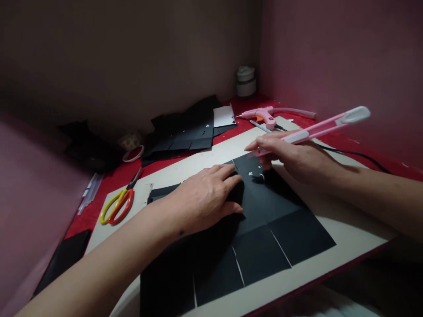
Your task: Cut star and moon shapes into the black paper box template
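A sheet of black card (254,237) with slits along its near edge lies on the white board (350,224). Small shapes are cut through the card near its far side, among them a star (250,173) and a crescent. My left hand (211,191) rests on the card, fingers stretched out and apart, holding nothing. In my right hand (291,154) is a pink and white craft knife (327,125), slanted up to the right. Its tip end is low over the far right part of the card, beside the cut shapes; the blade itself cannot be made out.
Scissors with yellow and red handles (119,206) lie at the board's left. Behind are more black card (185,130), a white piece (224,116), a pink glue gun (259,115), a tape ring (133,153) and a lidded white jar (246,83). Clear sticks (90,193) lie far left.
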`<state>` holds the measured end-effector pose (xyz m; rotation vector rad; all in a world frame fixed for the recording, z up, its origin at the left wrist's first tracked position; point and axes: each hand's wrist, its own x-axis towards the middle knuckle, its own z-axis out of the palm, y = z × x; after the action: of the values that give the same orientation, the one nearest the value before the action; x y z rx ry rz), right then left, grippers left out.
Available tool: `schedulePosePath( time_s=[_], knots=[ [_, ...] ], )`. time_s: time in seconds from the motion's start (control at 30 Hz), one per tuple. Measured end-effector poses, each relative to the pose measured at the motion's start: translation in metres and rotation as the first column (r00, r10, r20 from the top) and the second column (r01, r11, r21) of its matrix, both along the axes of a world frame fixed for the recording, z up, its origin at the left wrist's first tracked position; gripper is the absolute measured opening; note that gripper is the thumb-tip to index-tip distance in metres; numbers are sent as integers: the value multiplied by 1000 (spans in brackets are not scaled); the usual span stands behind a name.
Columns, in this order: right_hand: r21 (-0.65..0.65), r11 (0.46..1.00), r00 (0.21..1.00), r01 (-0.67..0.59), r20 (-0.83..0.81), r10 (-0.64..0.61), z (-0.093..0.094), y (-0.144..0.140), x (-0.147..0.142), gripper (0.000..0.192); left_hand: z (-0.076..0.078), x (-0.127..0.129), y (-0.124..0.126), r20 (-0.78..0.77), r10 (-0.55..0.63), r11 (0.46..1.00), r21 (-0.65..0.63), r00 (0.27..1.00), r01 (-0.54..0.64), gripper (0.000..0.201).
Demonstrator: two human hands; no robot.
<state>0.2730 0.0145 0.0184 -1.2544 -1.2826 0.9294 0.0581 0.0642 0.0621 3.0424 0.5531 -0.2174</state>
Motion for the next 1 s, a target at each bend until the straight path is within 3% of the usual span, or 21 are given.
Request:
schedulePosePath(
  time_s=[0.23,0.5,0.77,1.0],
  knots=[
    [-139,989,997,46,70,-37,-15,-10,4,5,-20,14,21,65,-18,997,-70,998,22,57],
    [-141,986,984,94,161,-71,-7,-15,-1,7,-39,8,26,152,-94,992,-68,984,105,66],
    [-164,972,920,167,380,-94,-3,-16,-10,10,-53,2,28,209,-17,992,-121,978,43,70],
    [-170,963,928,209,344,-141,0,-13,-14,13,-61,-1,26,191,-30,998,-56,981,41,76]
  ],
)
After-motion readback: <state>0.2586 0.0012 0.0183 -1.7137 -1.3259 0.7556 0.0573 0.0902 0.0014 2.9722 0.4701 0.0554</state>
